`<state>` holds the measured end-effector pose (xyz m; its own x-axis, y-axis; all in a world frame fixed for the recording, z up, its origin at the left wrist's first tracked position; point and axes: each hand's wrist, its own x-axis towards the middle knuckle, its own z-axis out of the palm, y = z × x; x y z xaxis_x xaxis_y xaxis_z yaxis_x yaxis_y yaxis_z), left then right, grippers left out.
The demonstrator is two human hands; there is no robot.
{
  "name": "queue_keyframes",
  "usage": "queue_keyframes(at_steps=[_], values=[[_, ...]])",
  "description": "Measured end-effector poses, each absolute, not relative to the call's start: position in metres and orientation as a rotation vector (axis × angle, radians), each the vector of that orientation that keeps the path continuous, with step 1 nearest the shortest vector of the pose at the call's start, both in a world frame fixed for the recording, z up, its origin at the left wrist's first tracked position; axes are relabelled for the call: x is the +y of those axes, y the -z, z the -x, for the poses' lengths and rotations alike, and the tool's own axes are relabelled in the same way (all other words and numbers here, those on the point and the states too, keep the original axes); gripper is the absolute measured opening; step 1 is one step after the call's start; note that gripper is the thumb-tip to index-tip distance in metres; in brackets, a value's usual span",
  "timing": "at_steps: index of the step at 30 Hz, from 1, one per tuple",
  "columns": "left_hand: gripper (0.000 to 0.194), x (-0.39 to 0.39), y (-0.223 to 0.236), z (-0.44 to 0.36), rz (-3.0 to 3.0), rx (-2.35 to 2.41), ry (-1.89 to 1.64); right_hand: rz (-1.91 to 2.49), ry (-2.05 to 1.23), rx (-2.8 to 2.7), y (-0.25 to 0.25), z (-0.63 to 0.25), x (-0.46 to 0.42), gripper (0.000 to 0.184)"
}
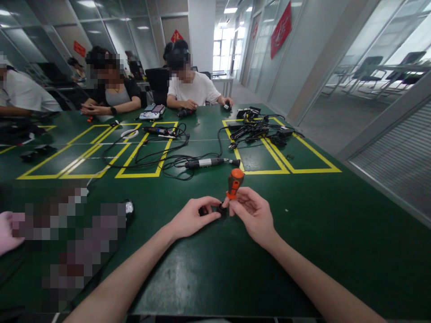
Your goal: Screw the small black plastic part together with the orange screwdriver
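Note:
Upright between my hands stands a screwdriver (pixel 235 183) with an orange and dark grey handle. My right hand (pixel 254 213) pinches it low, just beneath the handle, with thumb and fingers. Its tip points down at a small black part (pixel 222 209) on the green table (pixel 208 273). My left hand (pixel 195 216) curls around that part, thumb and fingertips closed on it. The part's exact kind is too small and covered to make out, and the screwdriver's tip is hidden.
Beyond my hands lies a grey and black pen-shaped power tool (pixel 205 163) with looped cable. Black cables and adapters (pixel 252 128) pile up at the back right. A blurred-out device (pixel 90 246) lies at left. Two people (pixel 193 89) sit across the table.

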<state>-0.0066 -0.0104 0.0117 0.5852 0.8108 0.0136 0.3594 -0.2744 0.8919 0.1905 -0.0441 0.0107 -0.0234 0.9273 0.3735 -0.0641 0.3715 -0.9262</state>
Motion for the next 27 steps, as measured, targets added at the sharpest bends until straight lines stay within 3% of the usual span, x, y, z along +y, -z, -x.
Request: queue_keyframes(at_steps=[27], values=[[0.032,-0.002,-0.004,0.008,-1.561,0.831,-0.630,0.893,-0.856,-1.413,-0.020,-0.193,-0.042,0.022]])
